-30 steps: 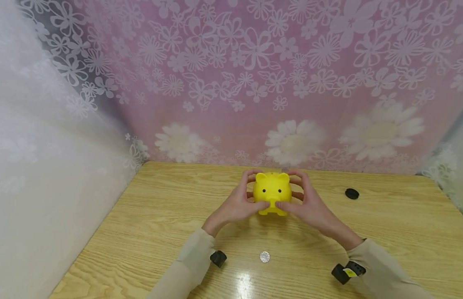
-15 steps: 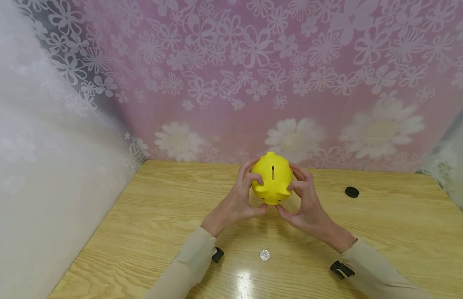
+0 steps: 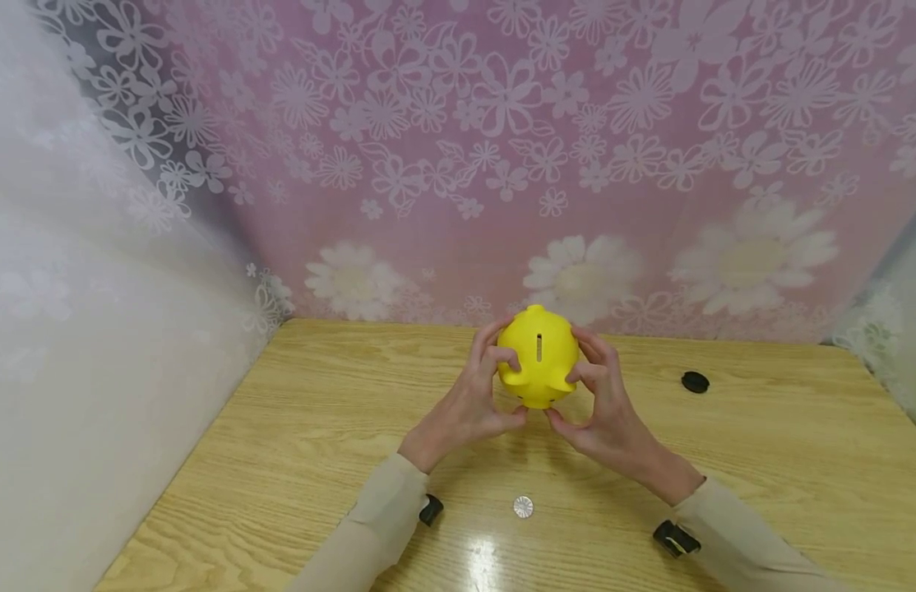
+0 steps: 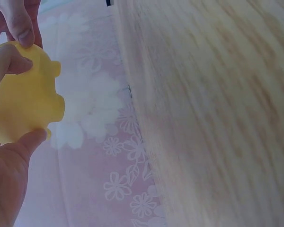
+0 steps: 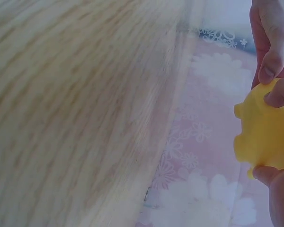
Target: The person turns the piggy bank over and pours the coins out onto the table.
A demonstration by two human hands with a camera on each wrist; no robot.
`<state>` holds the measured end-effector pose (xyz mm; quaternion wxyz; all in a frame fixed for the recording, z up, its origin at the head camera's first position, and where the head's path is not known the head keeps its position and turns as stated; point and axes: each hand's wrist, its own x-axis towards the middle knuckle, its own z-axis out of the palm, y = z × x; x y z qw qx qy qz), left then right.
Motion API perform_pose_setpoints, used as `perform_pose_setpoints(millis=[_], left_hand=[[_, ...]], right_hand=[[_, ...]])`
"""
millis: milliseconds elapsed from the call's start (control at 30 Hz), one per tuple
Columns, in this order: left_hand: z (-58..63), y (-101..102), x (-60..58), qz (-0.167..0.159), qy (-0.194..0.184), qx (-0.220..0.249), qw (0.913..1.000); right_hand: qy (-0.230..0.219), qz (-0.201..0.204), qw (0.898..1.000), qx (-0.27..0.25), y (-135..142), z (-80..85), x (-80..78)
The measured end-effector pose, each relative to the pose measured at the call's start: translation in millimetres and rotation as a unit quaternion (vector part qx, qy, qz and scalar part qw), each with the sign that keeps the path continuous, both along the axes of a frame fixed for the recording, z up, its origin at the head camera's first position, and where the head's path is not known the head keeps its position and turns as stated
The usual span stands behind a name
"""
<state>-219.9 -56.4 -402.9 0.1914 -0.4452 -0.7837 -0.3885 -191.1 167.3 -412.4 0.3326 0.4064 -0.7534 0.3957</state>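
Observation:
A yellow piggy bank [image 3: 538, 359] is held up over the table between both hands. Its dark coin slot faces the head camera and the snout points down toward the person. My left hand [image 3: 469, 400] grips its left side, thumb near the snout and index finger curled by the ear. On the opposite side, my right hand [image 3: 617, 411] holds it in a mirrored grip. In the left wrist view, stubby feet stick out from the yellow body [image 4: 28, 94], apart from the tabletop. A silver coin [image 3: 523, 506] lies on the table nearer the person.
A black oval cap [image 3: 696, 382] lies on the wooden table [image 3: 317, 436], to the right. Behind the table's back edge hangs a pink flowered curtain [image 3: 443, 271]. Pale cloth [image 3: 95, 345] stands along the left side.
The piggy bank has been tipped in both hands: its face showed a second ago, its slotted back shows now. Over the last half second it has barely moved. Coin and cap stay put.

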Motion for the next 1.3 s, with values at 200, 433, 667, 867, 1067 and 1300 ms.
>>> perform_pose_setpoints(millis=[200, 433, 667, 867, 1067, 1300], left_hand=[[-1.2, 0, 0.8, 0.001, -0.001, 0.0, 1.0], [-3.1, -1, 1.0, 0.004, 0.0, -0.003, 1.0], [-2.6, -4, 2.3, 0.002, -0.027, -0.008, 0.9996], [-0.1, -8, 5.7, 0.017, -0.154, -0.005, 0.9879], [2.2, -10, 4.6, 0.075, -0.278, -0.038, 0.9568], [-1.1, -11, 2.1, 0.089, -0.293, -0.065, 0.9498]], right_hand=[[-0.006, -0.004, 1.0, 0.005, -1, -0.3, 1.4], [-0.024, -0.01, 1.0, 0.014, 1, -2.7, 1.3], [-0.045, -0.021, 0.998, 0.028, 4, -4.2, 2.2], [-0.139, -0.044, 0.989, 0.017, 6, 0.4, 7.1], [-0.383, -0.085, 0.92, 0.02, 5, 14.4, 11.7], [-0.451, -0.102, 0.886, 0.033, 3, 17.1, 9.8]])
